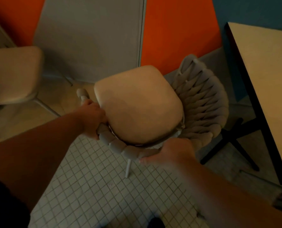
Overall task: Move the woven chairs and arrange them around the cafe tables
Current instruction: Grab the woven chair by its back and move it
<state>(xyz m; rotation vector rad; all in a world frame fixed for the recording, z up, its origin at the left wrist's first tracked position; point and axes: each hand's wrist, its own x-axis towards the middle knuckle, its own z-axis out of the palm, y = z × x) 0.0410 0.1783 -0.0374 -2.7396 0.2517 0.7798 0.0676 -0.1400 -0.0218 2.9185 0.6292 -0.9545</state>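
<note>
Both hands, left hand (94, 118) & right hand (174, 150), grip woven chair (137, 109) rim (blurry).

Grey woven chair (201, 102), tan cushion, tilted, beside cafe table (265, 83)

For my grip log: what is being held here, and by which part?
The woven chair: both hands grip its padded wrapped rim, the left hand at the side, the right hand on the near curve.

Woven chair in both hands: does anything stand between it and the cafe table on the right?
Nothing visible does. The woven chair, gripped by the left hand and right hand, has only bare floor before the cafe table, whose dark base sits underneath.
</note>
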